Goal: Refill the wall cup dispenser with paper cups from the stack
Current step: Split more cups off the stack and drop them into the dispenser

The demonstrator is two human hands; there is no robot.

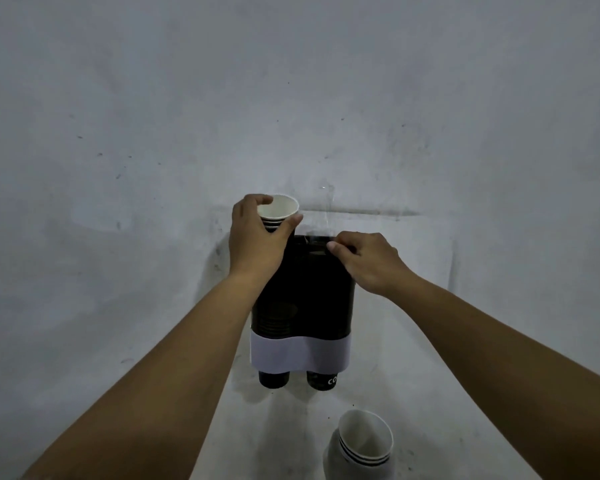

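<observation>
Gripping a few nested cups (278, 212) in our left hand (257, 242) above the dispenser (302, 299), we are pinching its top edge with our right hand (369, 261), likely steadying it while the stack (362, 445) waits below

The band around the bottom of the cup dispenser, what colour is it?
White, or very pale lilac in this dim light; the band wraps the dark dispenser. Head view.

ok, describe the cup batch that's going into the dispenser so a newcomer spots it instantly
Find the dark, white-banded wall dispenser on the grey wall. At its top left corner, the left hand grips a short nested stack of white-lined paper cups. Unlike the wrapped cup stack at bottom right, it is held up at the dispenser's top.
</observation>
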